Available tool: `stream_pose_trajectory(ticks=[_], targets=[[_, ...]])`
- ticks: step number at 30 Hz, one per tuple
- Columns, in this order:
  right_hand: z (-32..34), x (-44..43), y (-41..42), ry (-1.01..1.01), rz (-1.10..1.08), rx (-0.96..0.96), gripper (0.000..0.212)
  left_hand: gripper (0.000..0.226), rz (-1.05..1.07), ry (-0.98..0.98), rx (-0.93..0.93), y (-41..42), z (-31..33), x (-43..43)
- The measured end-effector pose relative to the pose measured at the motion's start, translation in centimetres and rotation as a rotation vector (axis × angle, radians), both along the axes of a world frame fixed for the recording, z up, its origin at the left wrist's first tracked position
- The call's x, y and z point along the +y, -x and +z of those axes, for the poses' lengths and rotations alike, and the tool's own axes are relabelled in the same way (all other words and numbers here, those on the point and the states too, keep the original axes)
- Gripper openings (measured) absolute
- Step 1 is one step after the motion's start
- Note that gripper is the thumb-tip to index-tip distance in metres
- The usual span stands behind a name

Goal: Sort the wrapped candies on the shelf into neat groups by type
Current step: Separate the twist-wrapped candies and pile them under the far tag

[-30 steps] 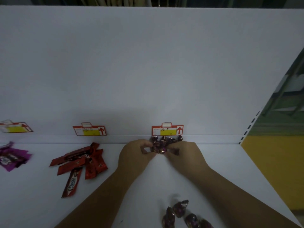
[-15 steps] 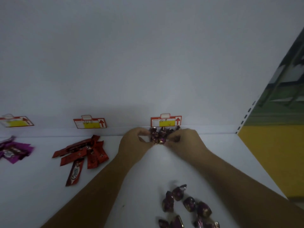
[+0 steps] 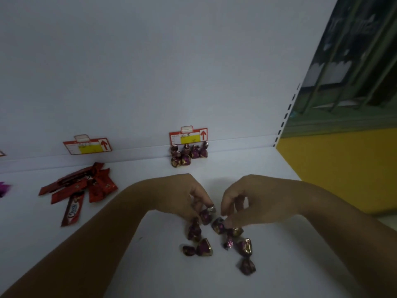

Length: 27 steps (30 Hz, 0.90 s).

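White shelving fills the view: a flat shelf (image 3: 150, 272) meets an upright back panel (image 3: 150, 72) in dim light, with a yellow wall (image 3: 343, 168) beyond the right end. We note two price tags fixed along the back edge. Under the right-hand tag (image 3: 188, 135) a tight purple cluster (image 3: 189, 154) of foil-wrapped candies stands against the panel. Under the left-hand tag (image 3: 87, 145) lie the red bar wrappers (image 3: 81, 186), overlapping and fanned rather than squared. A magenta wrapper (image 3: 3, 189) shows at the far left edge, cut off by the frame. We judge that each tag marks the place for one type, which would explain why the groups sit pushed to the back.

Near the front, well apart from the cluster, the loose candies (image 3: 204, 247) of the same purple kind lie scattered. Both hands work over this scatter. The left hand (image 3: 182, 194) is curled downward, its fingertips pinching the first candy (image 3: 206, 215) by its upper end. The right hand (image 3: 247, 201) is likewise curled, thumb and forefinger closed on the second candy (image 3: 218, 225), just beside the first. Whether either candy is clear of the shelf we cannot tell.

We judge the step in hand to be gathering strays to go under the right-hand tag. Sorting of this type is part done.
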State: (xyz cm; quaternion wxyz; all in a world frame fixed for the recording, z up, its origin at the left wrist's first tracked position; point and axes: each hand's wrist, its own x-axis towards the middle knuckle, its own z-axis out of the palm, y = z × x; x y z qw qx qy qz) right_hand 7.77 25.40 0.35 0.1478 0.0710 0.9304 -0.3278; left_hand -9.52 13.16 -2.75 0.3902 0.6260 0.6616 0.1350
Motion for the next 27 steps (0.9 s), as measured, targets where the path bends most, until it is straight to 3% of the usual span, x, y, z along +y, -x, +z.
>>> stream_pose_trajectory(ticks=[3, 7, 11, 16, 19, 22, 27], targets=[[-0.4, -1.5, 0.1, -0.133, -0.057, 0.013, 0.037, 0.024, 0.01, -0.066, 0.01, 0.0, -0.9, 0.1], [-1.1, -2.2, 0.6, -0.239, -0.133, 0.09, 0.031, 0.02, 0.219, -0.256, -0.08, 0.9, -1.4, 0.1], [-1.2, -1.6, 1.6, -0.232, -0.156, 0.169, 0.015, 0.012, 0.467, -0.375, 0.121, 1.5, -2.2, 0.2], [-2.0, 2.3, 4.2, -0.24, -0.379, 0.321, 0.005, 0.016, 0.67, -0.462, 0.239, 0.8, -3.3, 0.9], [-3.7, 3.7, 5.8, -0.253, -0.463, 0.399, 0.009, 0.029, 0.795, -0.523, 0.286, 0.5, -3.8, 1.7], [-5.0, 4.0, 6.9, -0.187, -0.47, 0.442, 0.016, 0.026, 0.823, -0.556, 0.385, 0.5, -4.1, 2.6], [-5.5, 4.5, 8.1, -0.161, -0.518, 0.447, 0.017, 0.029, 0.813, -0.526, 0.753, 1.2, -3.9, 4.1]])
